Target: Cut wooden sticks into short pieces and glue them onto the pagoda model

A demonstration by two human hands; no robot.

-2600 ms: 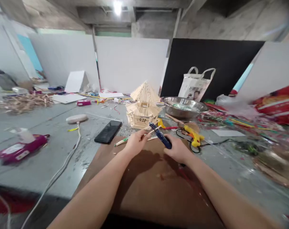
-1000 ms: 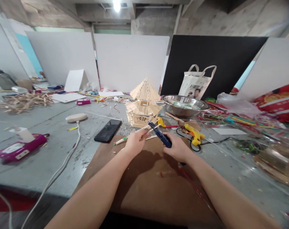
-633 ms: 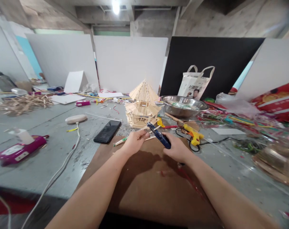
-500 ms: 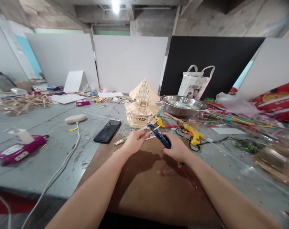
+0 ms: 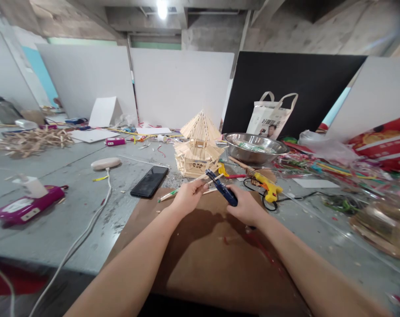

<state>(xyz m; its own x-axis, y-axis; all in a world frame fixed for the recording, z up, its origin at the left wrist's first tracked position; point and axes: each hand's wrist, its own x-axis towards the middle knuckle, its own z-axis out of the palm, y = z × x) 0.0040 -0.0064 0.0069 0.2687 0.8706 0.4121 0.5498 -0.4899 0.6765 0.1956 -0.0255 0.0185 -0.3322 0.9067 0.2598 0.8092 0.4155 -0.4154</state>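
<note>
My left hand (image 5: pixel 187 197) pinches a thin wooden stick (image 5: pixel 213 179) that points up and to the right. My right hand (image 5: pixel 246 207) is closed round the blue handles of a small cutter (image 5: pixel 221 188), whose jaws sit at the stick's far end. Both hands hover over a brown cardboard sheet (image 5: pixel 200 255) on the grey table. Just behind them stands a model pavilion of wooden sticks (image 5: pixel 198 145) with a pointed roof.
A black phone (image 5: pixel 150 181) lies left of the hands, with a green-tipped stick (image 5: pixel 168 195) beside it. A yellow glue gun (image 5: pixel 268 186) and a steel bowl (image 5: pixel 254 147) sit to the right. A pink tissue pack (image 5: pixel 23 206), a white cable (image 5: pixel 87 229) and a stick pile (image 5: pixel 31 141) are at left.
Nothing but slight camera sway; both hands keep the stick and the cutter in the same place.
</note>
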